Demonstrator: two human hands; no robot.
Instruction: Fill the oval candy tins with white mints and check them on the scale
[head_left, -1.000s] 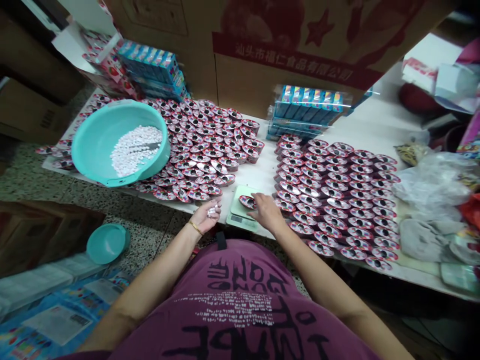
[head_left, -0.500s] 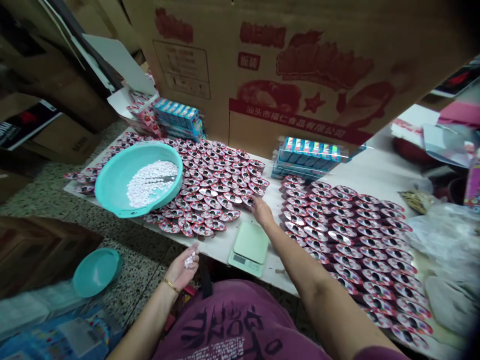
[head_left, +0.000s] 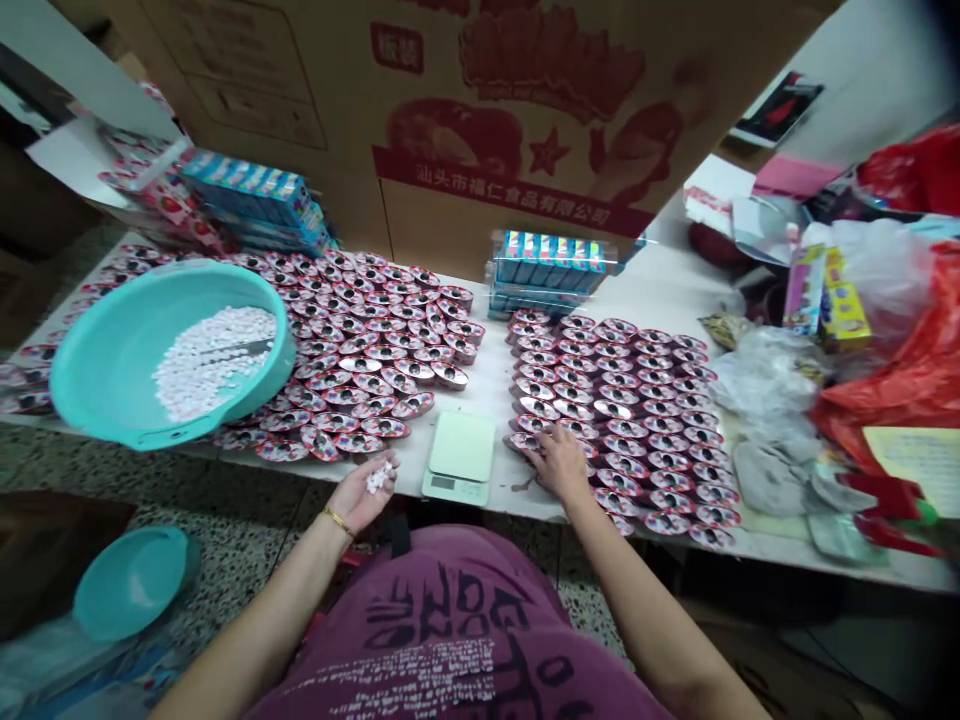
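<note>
My left hand (head_left: 365, 492) is cupped palm-up at the table's front edge, holding a small heap of white pellets (head_left: 380, 477). My right hand (head_left: 561, 462) is at the front left corner of the right-hand rows of small cartons (head_left: 622, 462). Its fingers close around a small red-and-white carton (head_left: 523, 441) with an oval open top; the fingertips are partly hidden. Between my hands lies a pale green digital scale (head_left: 460, 447) with a bare plate. A large turquoise basin (head_left: 90, 372) on the left contains many white pellets and a dark flat strip.
More oval-topped cartons (head_left: 360, 345) crowd around the basin. Wrapped blue packs (head_left: 551, 262) stand before a big cardboard box (head_left: 300, 150). Plastic bags (head_left: 772, 385) and a red bag (head_left: 877, 385) lie at right. A smaller turquoise basin (head_left: 131, 580) sits lower left.
My right hand has moved from the left group of cartons, past the scale, to the right group, carrying a carton. My left hand still cups the pellets. The view has turned right.
</note>
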